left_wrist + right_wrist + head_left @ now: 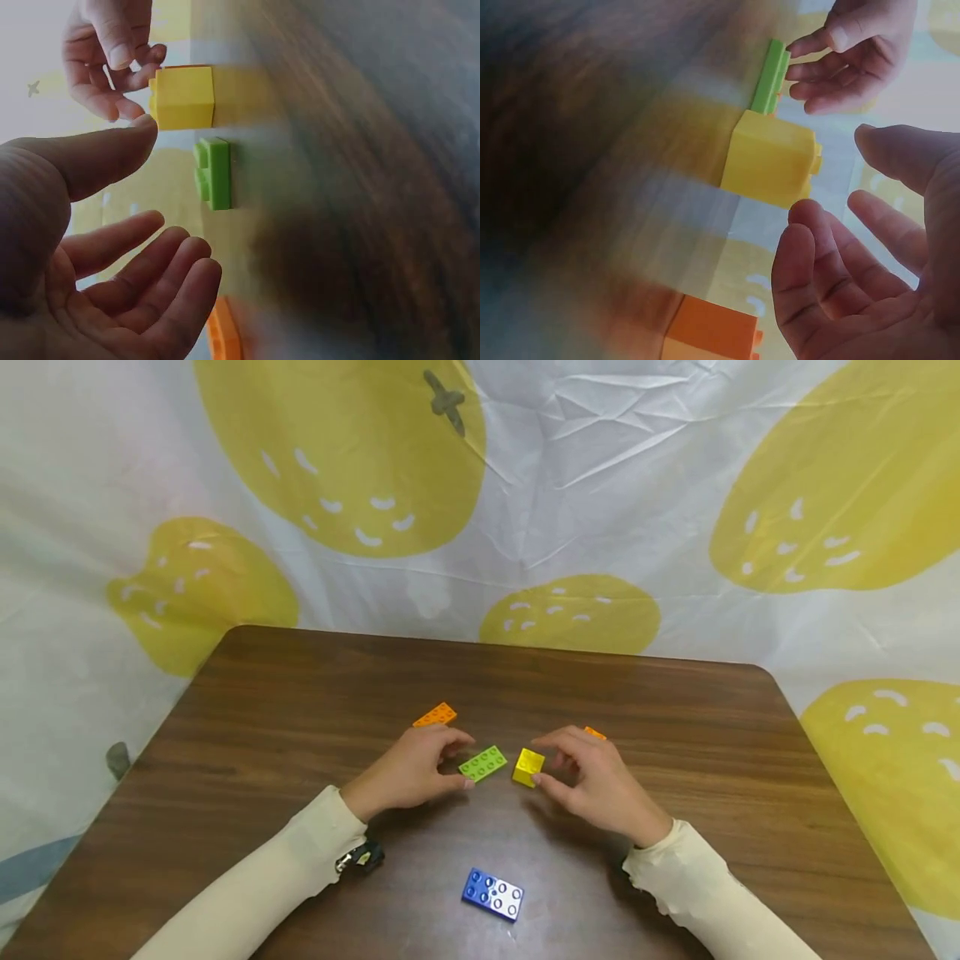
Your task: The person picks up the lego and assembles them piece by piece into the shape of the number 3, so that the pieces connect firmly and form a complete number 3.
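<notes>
A flat green toy brick (483, 763) with studs on top lies mid-table. My left hand (422, 767) is beside it, thumb and fingers apart, with a gap to the brick in the left wrist view. Just right of the green brick stands a taller yellow brick (528, 767). My right hand (592, 777) hovers at its right side, fingers loosely bent and spread. The right wrist view shows nothing between the right thumb and fingers, and the yellow brick (769, 157) stands on the table past them.
An orange flat brick (435, 715) lies behind my left hand. Another orange brick (595, 732), mostly hidden in the head view, is behind my right hand. Nearer the front lies a blue brick (492, 894). The brown table (337, 685) ends at a lemon-print cloth (525, 485).
</notes>
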Motion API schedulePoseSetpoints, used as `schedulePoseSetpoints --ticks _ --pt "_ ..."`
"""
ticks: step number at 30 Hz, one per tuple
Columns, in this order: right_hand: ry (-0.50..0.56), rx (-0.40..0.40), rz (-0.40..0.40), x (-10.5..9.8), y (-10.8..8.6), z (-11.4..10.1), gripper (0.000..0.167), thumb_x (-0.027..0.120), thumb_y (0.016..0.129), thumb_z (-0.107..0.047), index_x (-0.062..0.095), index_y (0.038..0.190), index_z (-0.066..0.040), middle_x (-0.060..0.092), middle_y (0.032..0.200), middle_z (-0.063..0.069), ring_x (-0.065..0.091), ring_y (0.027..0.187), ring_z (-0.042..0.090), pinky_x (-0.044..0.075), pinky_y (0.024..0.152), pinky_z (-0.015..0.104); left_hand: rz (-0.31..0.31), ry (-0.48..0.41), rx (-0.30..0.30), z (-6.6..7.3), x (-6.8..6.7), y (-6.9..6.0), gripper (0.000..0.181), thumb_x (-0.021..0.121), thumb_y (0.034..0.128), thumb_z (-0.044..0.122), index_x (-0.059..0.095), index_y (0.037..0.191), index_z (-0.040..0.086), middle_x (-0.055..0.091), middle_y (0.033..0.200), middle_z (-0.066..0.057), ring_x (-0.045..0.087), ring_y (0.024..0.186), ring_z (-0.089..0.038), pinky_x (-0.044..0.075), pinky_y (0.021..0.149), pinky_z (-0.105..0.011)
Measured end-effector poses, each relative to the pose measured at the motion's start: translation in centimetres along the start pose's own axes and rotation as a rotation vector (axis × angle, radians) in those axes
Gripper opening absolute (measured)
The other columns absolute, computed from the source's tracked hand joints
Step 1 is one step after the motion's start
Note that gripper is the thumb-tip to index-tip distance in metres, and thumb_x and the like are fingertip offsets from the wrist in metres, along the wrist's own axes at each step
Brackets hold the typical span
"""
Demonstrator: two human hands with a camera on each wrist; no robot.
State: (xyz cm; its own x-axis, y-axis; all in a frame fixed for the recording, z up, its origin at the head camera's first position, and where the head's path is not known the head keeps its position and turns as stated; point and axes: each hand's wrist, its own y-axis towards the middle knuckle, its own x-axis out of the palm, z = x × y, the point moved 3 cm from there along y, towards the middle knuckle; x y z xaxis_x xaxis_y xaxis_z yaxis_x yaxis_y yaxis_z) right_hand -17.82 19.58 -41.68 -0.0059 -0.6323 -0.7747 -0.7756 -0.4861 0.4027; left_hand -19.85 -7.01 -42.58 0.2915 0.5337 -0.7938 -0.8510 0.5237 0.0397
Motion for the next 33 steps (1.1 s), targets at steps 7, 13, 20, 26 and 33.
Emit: schedulePoseSetpoints --ticks 7,13,20,26,33 --pt "0.036 0.058 -0.036 0.7 -0.3 0.5 0.041 0.088 0.085 -0.013 0.074 0.124 -0.011 0.073 0.104 0.000 0.066 0.075 0.009 0.059 0.066 0.026 0.020 -0.024 -0.038 -0.4 0.8 0.6 0.055 0.092 0.0835 0.026 0.072 0.131 0.006 0.076 0.119 -0.006 0.067 0.098 -0.016 0.058 0.091 -0.037" --pt "0.049 0.092 -0.075 0.8 -0.1 0.5 0.042 0.088 0.086 -0.012 0.073 0.125 -0.010 0.073 0.108 0.001 0.067 0.078 0.005 0.060 0.070 0.026 0.011 -0.032 -0.058 -0.4 1.3 0.8 0.054 0.093 0.0822 0.024 0.072 0.128 0.005 0.076 0.118 -0.006 0.066 0.095 -0.014 0.058 0.088 -0.035" --pt "0.044 0.135 -0.137 1.2 -0.1 0.6 0.042 0.086 0.087 -0.012 0.073 0.127 -0.008 0.074 0.106 0.001 0.067 0.080 0.004 0.059 0.069 0.026 -0.002 -0.027 -0.084 -0.5 1.6 0.9 0.050 0.094 0.0802 0.023 0.075 0.124 0.008 0.075 0.109 -0.002 0.062 0.090 -0.012 0.055 0.084 -0.030" --pt "0.050 0.153 -0.159 1.4 0.0 0.8 0.040 0.084 0.089 -0.009 0.073 0.127 -0.006 0.076 0.109 0.003 0.067 0.082 0.006 0.059 0.071 0.024 0.002 -0.059 -0.105 -0.6 1.9 0.9 0.050 0.096 0.0770 0.024 0.077 0.119 0.007 0.071 0.095 0.002 0.060 0.086 -0.010 0.053 0.080 -0.027" --pt "0.059 0.160 -0.184 1.4 -0.1 0.7 0.041 0.083 0.089 -0.009 0.072 0.128 -0.006 0.076 0.107 0.002 0.068 0.083 0.007 0.059 0.073 0.026 0.020 -0.061 -0.089 -0.5 2.1 0.8 0.041 0.095 0.0788 0.021 0.079 0.114 0.007 0.072 0.093 0.001 0.059 0.082 -0.009 0.052 0.075 -0.025"
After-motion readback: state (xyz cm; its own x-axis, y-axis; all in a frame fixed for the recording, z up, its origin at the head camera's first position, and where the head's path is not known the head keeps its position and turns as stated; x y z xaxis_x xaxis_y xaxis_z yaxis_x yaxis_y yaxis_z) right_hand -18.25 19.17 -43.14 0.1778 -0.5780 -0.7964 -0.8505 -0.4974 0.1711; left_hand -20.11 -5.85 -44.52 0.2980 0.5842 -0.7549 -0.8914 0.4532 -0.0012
